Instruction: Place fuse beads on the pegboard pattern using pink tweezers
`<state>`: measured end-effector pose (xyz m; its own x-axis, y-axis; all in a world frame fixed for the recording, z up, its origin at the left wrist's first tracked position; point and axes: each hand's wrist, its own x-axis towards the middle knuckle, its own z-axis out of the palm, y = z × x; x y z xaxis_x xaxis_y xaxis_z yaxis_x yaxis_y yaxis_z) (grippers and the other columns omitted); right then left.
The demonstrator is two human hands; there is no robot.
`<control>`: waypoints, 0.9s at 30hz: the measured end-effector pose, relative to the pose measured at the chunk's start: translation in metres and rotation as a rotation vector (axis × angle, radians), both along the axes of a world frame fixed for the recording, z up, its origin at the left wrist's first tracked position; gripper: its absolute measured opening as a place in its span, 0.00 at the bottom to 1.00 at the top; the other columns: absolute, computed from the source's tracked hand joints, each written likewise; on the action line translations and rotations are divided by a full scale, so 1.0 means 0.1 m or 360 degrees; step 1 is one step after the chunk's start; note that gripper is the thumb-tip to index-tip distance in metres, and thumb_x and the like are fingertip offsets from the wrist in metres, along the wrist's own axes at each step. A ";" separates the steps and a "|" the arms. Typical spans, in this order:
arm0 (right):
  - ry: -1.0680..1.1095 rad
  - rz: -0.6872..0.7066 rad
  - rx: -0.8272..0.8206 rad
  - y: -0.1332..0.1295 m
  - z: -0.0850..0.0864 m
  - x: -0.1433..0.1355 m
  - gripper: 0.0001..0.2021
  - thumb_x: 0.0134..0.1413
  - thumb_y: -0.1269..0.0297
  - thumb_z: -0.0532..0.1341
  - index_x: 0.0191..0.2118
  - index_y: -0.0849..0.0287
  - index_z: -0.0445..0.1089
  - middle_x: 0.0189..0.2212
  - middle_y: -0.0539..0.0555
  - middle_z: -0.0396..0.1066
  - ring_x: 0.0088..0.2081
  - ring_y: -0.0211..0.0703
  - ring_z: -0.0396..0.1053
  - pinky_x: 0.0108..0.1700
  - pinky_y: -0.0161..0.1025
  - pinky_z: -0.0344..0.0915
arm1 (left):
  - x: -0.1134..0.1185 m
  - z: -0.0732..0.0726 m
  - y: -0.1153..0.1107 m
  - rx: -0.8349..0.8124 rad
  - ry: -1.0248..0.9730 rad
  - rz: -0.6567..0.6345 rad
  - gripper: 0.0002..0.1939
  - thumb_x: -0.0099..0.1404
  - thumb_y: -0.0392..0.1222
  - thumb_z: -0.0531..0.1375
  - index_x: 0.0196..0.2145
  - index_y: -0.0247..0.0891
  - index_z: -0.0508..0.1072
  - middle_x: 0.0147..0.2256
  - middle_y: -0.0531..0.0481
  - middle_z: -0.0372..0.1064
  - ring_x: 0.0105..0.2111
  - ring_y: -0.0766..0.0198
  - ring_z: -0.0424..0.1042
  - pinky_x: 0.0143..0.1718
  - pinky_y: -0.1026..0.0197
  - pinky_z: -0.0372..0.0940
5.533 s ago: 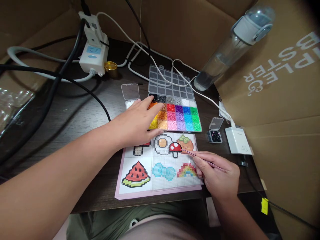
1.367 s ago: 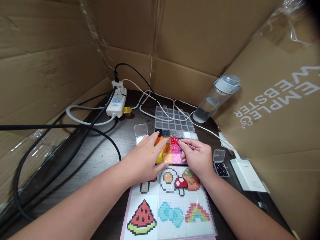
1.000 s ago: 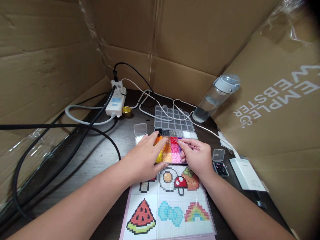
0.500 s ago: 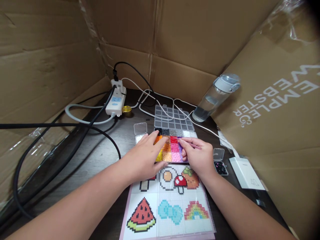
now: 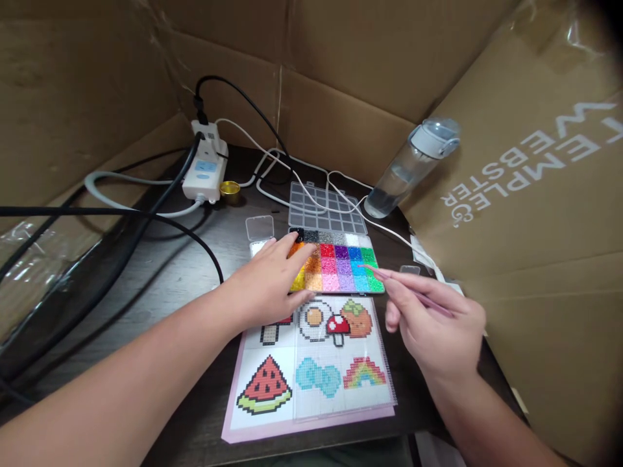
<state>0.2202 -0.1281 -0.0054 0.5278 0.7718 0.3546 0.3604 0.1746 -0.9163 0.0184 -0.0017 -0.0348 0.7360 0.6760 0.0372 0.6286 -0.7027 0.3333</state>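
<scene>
My right hand pinches a pair of pink tweezers, whose tips hang over the blue and green beads at the right end of a compartment bead box. I cannot make out whether a bead is between the tips. With fingers spread, my left hand rests over the left end of that box, by the orange and yellow beads. A clear pegboard lies on a sheet of pixel pictures in front of the box. The sheet shows a watermelon, an egg, a mushroom, a bow and a rainbow.
The bead box's clear lid is folded back, with white cables across it. A small lidded case stands at the left. Farther back are a power strip, a gold cup and a water bottle. Cardboard walls surround the table.
My right hand has moved right with the tweezers, from over the red beads toward the blue and green ones. My left hand stays at the box's left end. The camera view has shifted.
</scene>
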 end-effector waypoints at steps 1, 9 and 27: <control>-0.0033 0.0035 -0.0008 -0.10 -0.03 0.01 0.07 0.55 0.69 0.68 0.39 0.54 0.82 0.16 0.48 0.72 0.16 0.35 0.65 0.18 0.35 0.66 | 0.00 0.00 0.00 -0.0005 0.0001 -0.0002 0.38 0.66 0.56 0.58 0.68 0.42 0.53 0.69 0.33 0.48 0.67 0.38 0.52 0.64 0.40 0.53; -0.0135 0.0174 -0.0192 -0.65 -0.43 0.05 0.11 0.57 0.74 0.66 0.40 0.52 0.82 0.27 0.51 0.79 0.16 0.35 0.68 0.19 0.37 0.69 | 0.01 0.01 0.01 -0.0014 0.0001 -0.0008 0.38 0.67 0.56 0.58 0.68 0.39 0.53 0.68 0.31 0.48 0.67 0.35 0.51 0.66 0.38 0.50; -0.0117 0.0218 -0.0268 -0.69 -0.58 0.06 0.10 0.58 0.74 0.66 0.38 0.52 0.82 0.27 0.50 0.80 0.16 0.32 0.68 0.21 0.33 0.69 | 0.02 -0.01 0.02 0.0005 -0.0033 -0.0036 0.38 0.67 0.57 0.58 0.68 0.39 0.54 0.68 0.32 0.48 0.66 0.35 0.53 0.64 0.38 0.53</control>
<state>0.2264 -0.1974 -0.0630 0.3914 0.8861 0.2482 0.4107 0.0732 -0.9088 0.0203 0.0005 -0.0355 0.7502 0.6589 0.0549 0.6054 -0.7179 0.3437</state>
